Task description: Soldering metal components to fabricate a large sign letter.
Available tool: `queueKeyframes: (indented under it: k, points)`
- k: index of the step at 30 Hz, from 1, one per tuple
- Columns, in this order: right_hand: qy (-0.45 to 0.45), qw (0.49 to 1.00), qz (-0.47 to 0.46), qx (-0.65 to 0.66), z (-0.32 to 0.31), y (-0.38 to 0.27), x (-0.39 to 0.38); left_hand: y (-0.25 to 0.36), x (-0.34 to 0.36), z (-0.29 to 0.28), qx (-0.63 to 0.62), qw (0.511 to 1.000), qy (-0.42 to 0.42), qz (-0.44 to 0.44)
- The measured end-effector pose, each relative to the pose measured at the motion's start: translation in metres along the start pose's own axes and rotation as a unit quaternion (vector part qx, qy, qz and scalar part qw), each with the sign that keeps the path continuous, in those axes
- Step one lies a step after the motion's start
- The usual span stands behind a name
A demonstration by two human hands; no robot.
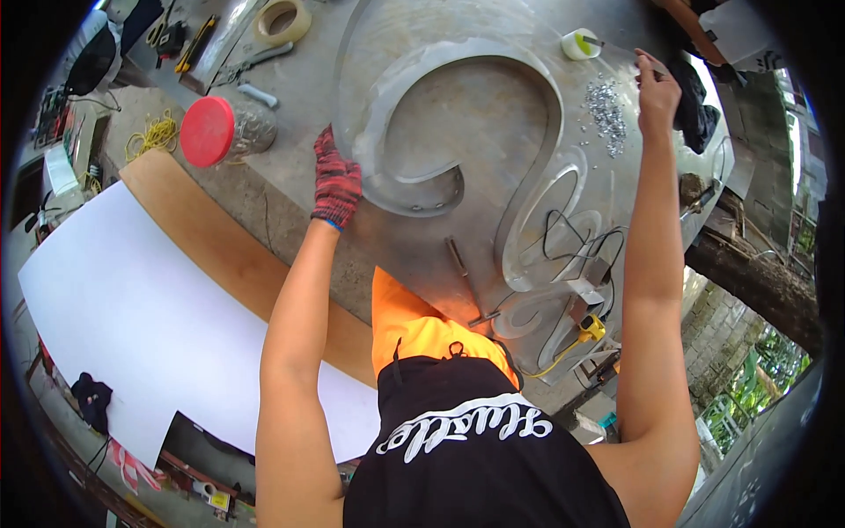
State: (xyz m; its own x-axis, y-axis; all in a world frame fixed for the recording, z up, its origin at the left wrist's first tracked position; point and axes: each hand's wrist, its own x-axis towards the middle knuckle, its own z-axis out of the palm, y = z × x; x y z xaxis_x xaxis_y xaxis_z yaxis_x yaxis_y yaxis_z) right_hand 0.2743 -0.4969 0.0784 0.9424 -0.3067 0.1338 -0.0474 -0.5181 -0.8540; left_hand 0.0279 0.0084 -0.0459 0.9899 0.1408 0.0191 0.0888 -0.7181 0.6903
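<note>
Curved sheet-metal form [547, 92], bent in a hooked loop, lies on the metal tabletop [400, 246] in front of the person in the head view, its narrow wall standing on edge. At its outer left side is the left hand [337, 182], in a red-and-black knit glove, fingers close together; whether they grip the metal I cannot tell. The bare right hand [658, 92] is raised at the far right, fingers curled with the tips drawn together; whether they pinch anything is too small to tell. Just left of it lies a scatter of shiny metal bits [606, 117], with a small white cup [578, 44] of green contents beyond, a stick leaning in it. Near the form's lower end are flat looped metal pieces [532, 317], a tangle of black wire [563, 231] and a hammer-like tool [456, 258]. A clear jar [255, 126] with a red lid [206, 132] lies left of the glove, and a tape roll [297, 26] rests farther back.
</note>
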Motion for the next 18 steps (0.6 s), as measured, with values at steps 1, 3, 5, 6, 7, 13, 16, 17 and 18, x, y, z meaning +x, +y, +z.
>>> queueKeyframes:
  k: [1, 3, 5, 6, 7, 13, 16, 17, 18]
  points:
    - [-0.033, 0.999, 0.005, 0.029, 0.003, -0.016, -0.012, 0.004, -0.002, -0.002, -0.021, 1.0, -0.008, -0.021]
    - [-0.066, 0.996, 0.01, 0.057, 0.003, -0.051, -0.04, 0.005, 0.002, -0.002, -0.043, 0.998, -0.016, -0.045]
    - [-0.172, 0.981, -0.01, 0.093, 0.029, -0.089, -0.088, -0.001, -0.001, -0.008, 0.009, 1.0, 0.006, -0.019]
    - [-0.222, 0.969, 0.003, 0.113, 0.034, -0.097, -0.105, -0.001, -0.001, -0.007, 0.008, 1.0, 0.004, -0.02]
    - [-0.269, 0.954, -0.02, 0.128, 0.046, -0.119, -0.131, -0.003, -0.003, -0.007, 0.01, 1.0, 0.004, -0.022]
    - [-0.454, 0.89, -0.044, 0.015, 0.099, -0.175, -0.226, 0.004, -0.004, -0.011, -0.008, 0.998, -0.024, -0.06]
    - [-0.484, 0.871, -0.076, -0.004, 0.124, -0.161, -0.249, 0.006, 0.0, -0.01, -0.007, 0.998, -0.025, -0.059]
    - [-0.485, 0.868, -0.102, -0.006, 0.132, -0.156, -0.253, 0.006, 0.0, -0.011, -0.01, 0.998, -0.023, -0.057]
    - [-0.486, 0.868, -0.099, -0.006, 0.137, -0.151, -0.255, 0.007, 0.0, -0.011, -0.01, 0.998, -0.025, -0.059]
